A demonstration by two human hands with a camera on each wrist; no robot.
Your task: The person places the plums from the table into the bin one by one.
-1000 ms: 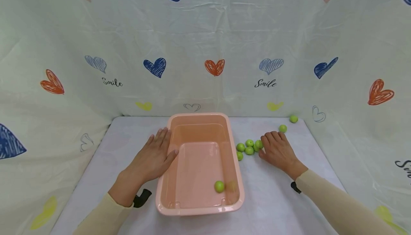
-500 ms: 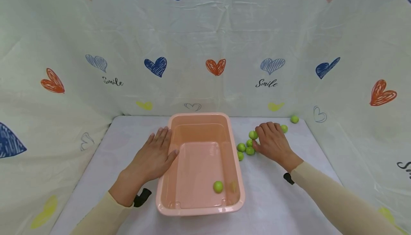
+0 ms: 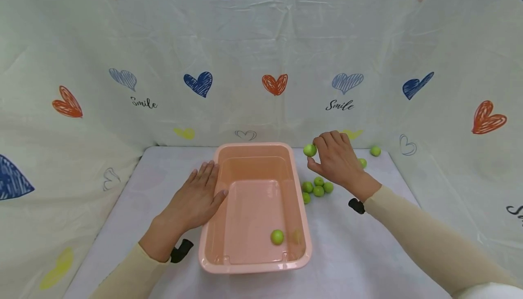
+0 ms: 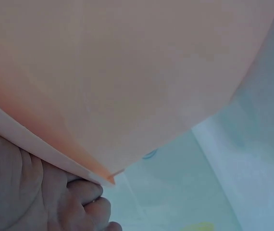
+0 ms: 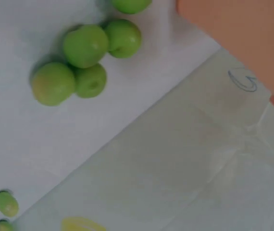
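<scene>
My left hand [image 3: 194, 199] lies flat with straight fingers on the left rim of a pink plastic basin [image 3: 253, 269]; its palm shows under that rim in the left wrist view. Between thumb and fingertips, my right hand [image 3: 337, 159] pinches a small round green fruit [image 3: 309, 150], held up beyond the basin's right rim near the table's back edge. One green fruit [image 3: 277, 237] sits inside the basin at the near right. Below the right hand, several green fruits [image 3: 318, 191] cluster on the table beside the basin; the right wrist view shows these fruits [image 5: 85, 45] close up.
Two more green fruits lie farther right: one fruit [image 3: 362, 163] partly behind the right hand, another fruit [image 3: 375, 151] by the back corner. A white cloth covers the table [image 3: 347, 253]. A heart-printed curtain [image 3: 237, 40] hangs behind and at both sides.
My right hand has picked one green fruit out of the cluster and lifted it up and to the left. The left hand stays on the basin rim.
</scene>
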